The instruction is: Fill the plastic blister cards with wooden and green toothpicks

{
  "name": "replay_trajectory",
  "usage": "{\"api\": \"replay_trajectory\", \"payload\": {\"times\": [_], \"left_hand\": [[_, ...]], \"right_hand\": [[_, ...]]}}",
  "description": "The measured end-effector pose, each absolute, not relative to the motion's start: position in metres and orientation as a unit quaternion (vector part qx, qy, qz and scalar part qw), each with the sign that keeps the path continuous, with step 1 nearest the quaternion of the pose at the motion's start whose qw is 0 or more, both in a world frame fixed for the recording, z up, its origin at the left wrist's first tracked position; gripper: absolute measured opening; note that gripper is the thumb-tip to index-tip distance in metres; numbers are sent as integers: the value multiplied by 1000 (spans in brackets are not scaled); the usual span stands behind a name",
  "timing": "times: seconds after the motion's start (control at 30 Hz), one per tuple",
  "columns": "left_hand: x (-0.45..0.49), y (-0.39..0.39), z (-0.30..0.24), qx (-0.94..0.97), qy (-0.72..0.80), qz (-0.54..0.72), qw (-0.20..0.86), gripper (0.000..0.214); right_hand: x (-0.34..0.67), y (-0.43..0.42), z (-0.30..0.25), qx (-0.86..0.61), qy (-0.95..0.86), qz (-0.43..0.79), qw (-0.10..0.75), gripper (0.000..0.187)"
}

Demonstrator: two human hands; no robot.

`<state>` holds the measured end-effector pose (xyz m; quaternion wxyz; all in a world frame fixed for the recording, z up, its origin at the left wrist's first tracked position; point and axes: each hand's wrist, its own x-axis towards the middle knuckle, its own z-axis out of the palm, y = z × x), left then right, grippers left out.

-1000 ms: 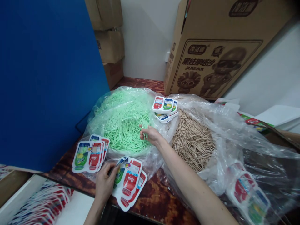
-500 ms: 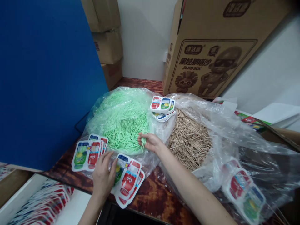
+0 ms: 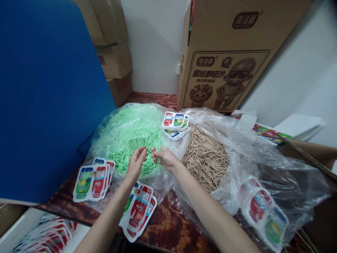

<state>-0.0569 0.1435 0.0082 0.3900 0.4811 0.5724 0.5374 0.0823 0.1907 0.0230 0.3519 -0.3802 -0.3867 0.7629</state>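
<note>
My right hand [image 3: 164,158] pinches a small bunch of green sticks [image 3: 157,159] over the near rim of a clear bag of green sticks [image 3: 129,135]. My left hand [image 3: 137,162] has risen beside it, fingers curled, its fingertips almost touching the right hand's; I cannot see anything in it. Below my left forearm lies a fanned stack of bottle-shaped printed packets [image 3: 139,209] on the dark wooden table [image 3: 171,225]. Another stack of packets [image 3: 92,180] lies to the left.
A clear bag of tan sticks [image 3: 205,158] sits to the right, with small packets [image 3: 175,123] on top between the bags. More packets [image 3: 263,211] lie in plastic at right. A blue panel [image 3: 47,95] stands left, a printed carton [image 3: 223,56] behind, a tray of packets [image 3: 44,235] below left.
My left hand has left the packets near the table's front and come up to meet the right hand. The right hand has drawn a few green sticks towards the bag's near rim.
</note>
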Motion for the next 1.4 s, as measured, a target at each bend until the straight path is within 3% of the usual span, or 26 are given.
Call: {"api": "replay_trajectory", "payload": {"times": [0.13, 0.27, 0.43, 0.57, 0.7, 0.83, 1.0, 1.4], "left_hand": [[-48, 126, 16, 501, 524, 548, 417, 49], [-35, 92, 16, 591, 502, 460, 433, 46], [-15, 58, 10, 705, 488, 367, 362, 45], [-15, 40, 12, 704, 480, 407, 330, 51], [-41, 27, 3, 602, 595, 463, 262, 38], [-74, 14, -23, 589, 664, 439, 139, 25], [-92, 4, -49, 603, 704, 375, 15, 34], [-96, 5, -69, 575, 751, 324, 13, 50]], "right_hand": [[85, 154, 21, -356, -435, 764, 316, 14], [95, 104, -4, -374, -504, 735, 255, 9], [107, 59, -23, -389, -594, 606, 357, 25], [116, 28, -28, -419, -621, 506, 427, 23], [124, 0, -51, -506, -606, 422, 445, 21], [125, -10, -68, -524, -594, 428, 435, 23], [124, -5, -60, -529, -592, 431, 428, 17], [112, 29, -36, -475, -571, 528, 412, 22]]}}
